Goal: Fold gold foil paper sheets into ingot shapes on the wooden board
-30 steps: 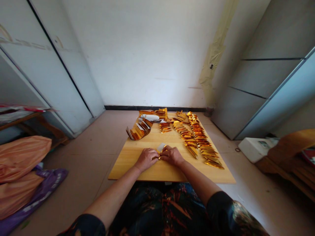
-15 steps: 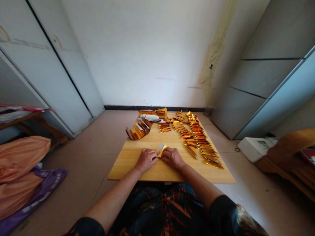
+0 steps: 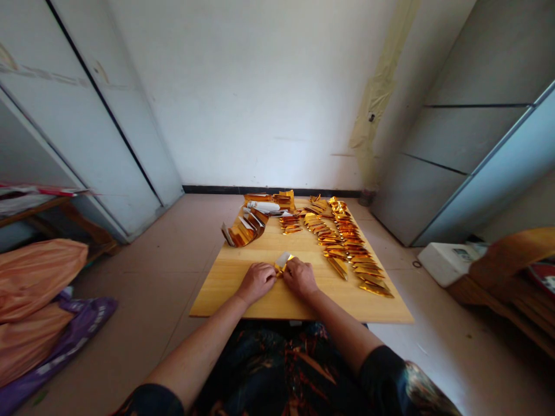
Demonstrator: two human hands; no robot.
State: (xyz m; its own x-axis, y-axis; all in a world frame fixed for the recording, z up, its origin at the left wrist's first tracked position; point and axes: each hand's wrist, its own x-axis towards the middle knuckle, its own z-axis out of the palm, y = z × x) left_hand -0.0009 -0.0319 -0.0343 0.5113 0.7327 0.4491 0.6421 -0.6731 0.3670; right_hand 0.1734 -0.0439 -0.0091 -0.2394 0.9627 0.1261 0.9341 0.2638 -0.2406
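A small sheet of gold foil paper (image 3: 282,261), white on its other face, lies partly folded on the wooden table between my hands. My left hand (image 3: 259,281) has its fingers closed on the left edge of the paper. From the other side, my right hand (image 3: 300,276) presses its curled fingers onto the right part. The fingertips of both hands and the lower part of the paper are mostly hidden. Folded gold foil pieces (image 3: 338,267) lie in overlapping rows to the right of my right hand.
Loose gold sheets (image 3: 247,230) curl at the table's back left beside a white roll-like object (image 3: 263,206). The wooden table (image 3: 217,297) ends just before my lap. Orange cloth (image 3: 39,277) lies at left; a white box (image 3: 440,263) stands at right on the floor.
My right hand has curled in more and shifted slightly left over the paper. The left hand has moved a little to the left. The rows of foil pieces are unchanged.
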